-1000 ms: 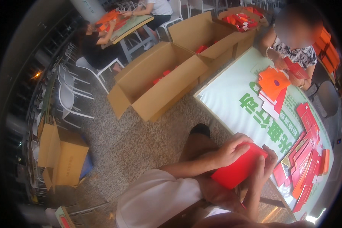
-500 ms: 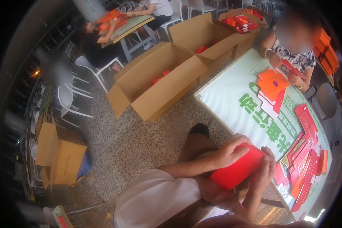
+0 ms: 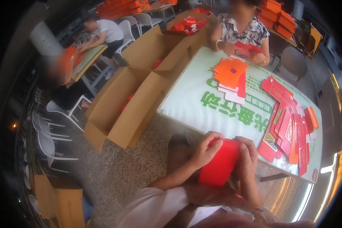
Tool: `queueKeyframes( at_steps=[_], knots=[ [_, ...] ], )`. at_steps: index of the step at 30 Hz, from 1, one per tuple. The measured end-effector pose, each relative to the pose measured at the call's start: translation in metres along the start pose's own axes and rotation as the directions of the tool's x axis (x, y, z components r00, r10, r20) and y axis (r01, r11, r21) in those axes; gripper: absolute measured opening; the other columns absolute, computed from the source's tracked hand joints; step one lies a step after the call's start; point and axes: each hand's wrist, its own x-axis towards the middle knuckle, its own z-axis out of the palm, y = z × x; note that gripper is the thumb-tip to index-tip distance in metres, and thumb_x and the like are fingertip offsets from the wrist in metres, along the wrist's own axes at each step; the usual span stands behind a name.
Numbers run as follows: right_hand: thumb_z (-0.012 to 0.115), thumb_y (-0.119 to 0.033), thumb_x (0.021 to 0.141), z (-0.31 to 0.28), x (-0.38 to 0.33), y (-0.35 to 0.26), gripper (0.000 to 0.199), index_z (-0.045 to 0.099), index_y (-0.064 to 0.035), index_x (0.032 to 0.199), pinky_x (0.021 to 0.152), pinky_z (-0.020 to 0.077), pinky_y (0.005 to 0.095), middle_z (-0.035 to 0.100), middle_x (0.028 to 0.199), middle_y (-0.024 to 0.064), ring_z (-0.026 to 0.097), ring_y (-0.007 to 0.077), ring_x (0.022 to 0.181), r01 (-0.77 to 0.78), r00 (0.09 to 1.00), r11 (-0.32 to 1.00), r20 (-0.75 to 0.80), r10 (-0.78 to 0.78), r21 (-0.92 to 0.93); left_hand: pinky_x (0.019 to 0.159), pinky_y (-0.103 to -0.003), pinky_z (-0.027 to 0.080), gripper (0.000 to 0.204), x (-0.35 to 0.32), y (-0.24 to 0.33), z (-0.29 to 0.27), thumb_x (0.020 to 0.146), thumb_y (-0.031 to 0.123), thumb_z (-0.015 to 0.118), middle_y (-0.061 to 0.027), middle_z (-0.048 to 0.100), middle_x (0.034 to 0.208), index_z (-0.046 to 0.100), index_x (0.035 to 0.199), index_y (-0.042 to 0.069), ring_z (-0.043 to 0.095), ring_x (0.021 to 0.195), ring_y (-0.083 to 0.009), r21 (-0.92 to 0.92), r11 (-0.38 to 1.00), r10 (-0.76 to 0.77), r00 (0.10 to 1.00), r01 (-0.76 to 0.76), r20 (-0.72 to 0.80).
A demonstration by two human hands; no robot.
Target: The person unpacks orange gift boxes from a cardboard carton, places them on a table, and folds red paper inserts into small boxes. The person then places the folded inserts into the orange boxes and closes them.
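Observation:
Above my lap, close to the table's near edge, both hands hold a red paper carton (image 3: pixel 219 167) by its upper part. My left hand (image 3: pixel 206 152) is closed on its left side, with the thumb lying along the top. On the opposite side, my right hand (image 3: pixel 247 156) grips the edge with bent fingers. A crease runs across the lower part of the carton. The table (image 3: pixel 186 100) has a pale green top with printed lettering. To the right on it lies a pile of flat red cartons (image 3: pixel 287 123); farther back is a stack of orange cartons (image 3: pixel 230 72).
Across the table a person (image 3: pixel 243 32) handles a red carton. Large open cardboard boxes (image 3: pixel 138 114) stand on the floor at left, with red pieces inside. Another cardboard box (image 3: pixel 66 201) is at lower left. White chairs (image 3: pixel 47 144) and people at a second table (image 3: pixel 89 62) are beyond.
My view has swung right, so the table sits more central. The red carton, still in both hands, is now more upright, and my hands are closer together at its top.

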Motion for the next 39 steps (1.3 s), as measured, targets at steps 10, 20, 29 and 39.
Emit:
queueKeyframes(
  at_steps=[10, 20, 29, 39],
  knots=[
    [0.052, -0.018, 0.102, 0.002, 0.003, 0.023, 0.024, 0.062, 0.0022, 0.111, 0.097, 0.0444, 0.0344, 0.064, 0.114, 0.0126, 0.058, 0.0206, 0.106, 0.191, 0.982, 0.964, 0.05, -0.185, -0.183, 0.095, -0.027, 0.045, 0.019, -0.007, -0.001, 0.001, 0.103, 0.019, 0.053, -0.0053, 0.063, 0.11, 0.059, 0.112, 0.003, 0.057, 0.105, -0.013, 0.041, 0.996, -0.08, 0.995, 0.077, 0.066],
    [0.047, -0.018, 0.101, 0.013, 0.002, 0.01, 0.029, 0.062, 0.0049, 0.113, 0.098, 0.0429, 0.0339, 0.063, 0.116, 0.014, 0.057, 0.0233, 0.108, 0.188, 0.982, 0.921, 0.081, -0.171, -0.342, 0.086, -0.033, 0.047, 0.013, -0.002, -0.004, 0.007, 0.1, 0.012, 0.056, -0.0114, 0.062, 0.099, 0.062, 0.105, 0.001, 0.06, 0.094, -0.0223, 0.067, 0.984, 0.171, 0.983, -0.167, -0.063],
    [0.05, -0.021, 0.1, 0.019, 0.013, 0.0, 0.032, 0.063, 0.0055, 0.109, 0.088, 0.0467, 0.0292, 0.065, 0.106, 0.0125, 0.059, 0.0175, 0.096, -0.115, 0.992, 0.993, 0.056, 0.116, -0.005, 0.082, -0.032, 0.047, 0.012, -0.001, -0.009, 0.003, 0.1, 0.008, 0.053, -0.0104, 0.061, 0.096, 0.063, 0.102, 0.001, 0.059, 0.09, -0.0208, 0.07, 0.988, 0.144, 0.988, -0.139, -0.062],
    [0.048, -0.017, 0.099, 0.019, 0.016, 0.006, 0.025, 0.062, 0.0015, 0.108, 0.092, 0.0456, 0.0304, 0.063, 0.111, 0.0129, 0.057, 0.0182, 0.101, -0.088, 0.996, 0.996, 0.031, 0.088, -0.001, 0.084, -0.03, 0.047, 0.013, 0.003, -0.008, 0.004, 0.1, 0.008, 0.052, -0.0094, 0.062, 0.099, 0.063, 0.104, 0.001, 0.059, 0.093, -0.0177, 0.107, 0.99, 0.092, 0.995, -0.088, -0.034]
  ],
)
